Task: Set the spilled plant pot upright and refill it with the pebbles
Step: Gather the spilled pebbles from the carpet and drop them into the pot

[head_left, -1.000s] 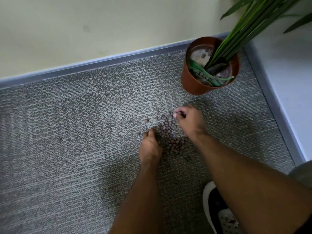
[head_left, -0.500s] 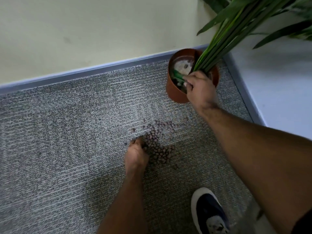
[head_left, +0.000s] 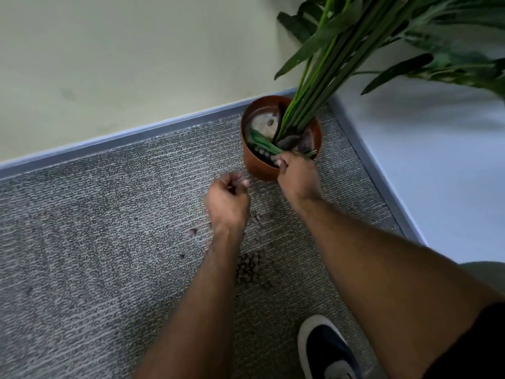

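The brown plant pot (head_left: 255, 166) stands upright on the carpet in the corner, and its green stems (head_left: 314, 102) lean up to the right. My right hand (head_left: 297, 179) is at the pot's front rim, fingers curled shut over the edge; what it holds is hidden. My left hand (head_left: 228, 201) hovers above the carpet just left of the pot, closed in a fist around pebbles. A small heap of brown pebbles (head_left: 250, 269) lies on the carpet between my forearms, partly hidden by my left arm. A few loose pebbles (head_left: 257, 221) lie nearer the pot.
Grey carpet (head_left: 95, 255) covers the floor. A pale wall with a grey skirting (head_left: 136, 135) runs behind the pot, and a white panel (head_left: 437, 173) closes the right side. My dark shoe (head_left: 325, 348) is at the bottom. A stray pebble (head_left: 193, 231) lies to the left.
My left hand has lifted off the pebble heap as a fist and moved toward the pot. My right hand went from the heap to the pot and now sits at its front rim.
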